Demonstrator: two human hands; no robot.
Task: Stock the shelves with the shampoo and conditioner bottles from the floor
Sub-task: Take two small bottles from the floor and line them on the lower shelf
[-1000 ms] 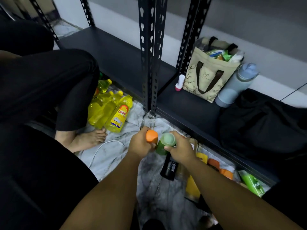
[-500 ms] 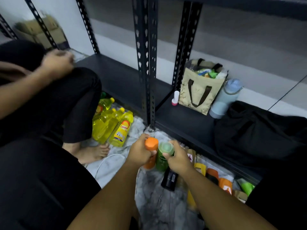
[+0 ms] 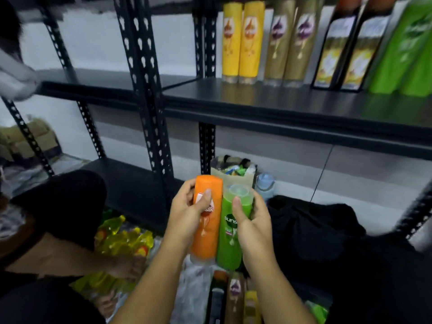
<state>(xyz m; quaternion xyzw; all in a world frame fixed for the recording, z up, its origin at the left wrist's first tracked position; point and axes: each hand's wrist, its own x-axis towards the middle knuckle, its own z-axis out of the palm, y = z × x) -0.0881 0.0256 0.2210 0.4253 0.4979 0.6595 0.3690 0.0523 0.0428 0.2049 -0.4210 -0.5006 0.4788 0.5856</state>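
Black slotted-steel racking stands against a pale wall. Its upper shelf [image 3: 268, 101] carries a row along the back edge: yellow bottles [image 3: 243, 43], gold bottles [image 3: 289, 45], dark bottles [image 3: 346, 50] and, at the right end, green stock [image 3: 406, 50].

We find the left hand [image 3: 184, 218] wrapped round an orange bottle [image 3: 207, 242], thumb across the label, and the right hand [image 3: 254, 225] wrapped round a green bottle [image 3: 230, 244]. Both bottles are upright, touching side by side, labels toward us, held in the air below the front edge of the upper shelf. More floor bottles [image 3: 235, 293] lie beneath them. A second person [image 3: 60, 206] crouches near the left end of the lower shelf [image 3: 131, 185].

Assessment: the step in hand is the lift to the shelf. We recommend clearing the front edge fully, parting the two bottles, and seating one base at a time. The green bottle belongs beside its like at the right end; we cannot tell whether an orange group exists. The standing row is tall and close-packed, so a nudge may topple neighbours. Each hand should let go only once its bottle sits flat.
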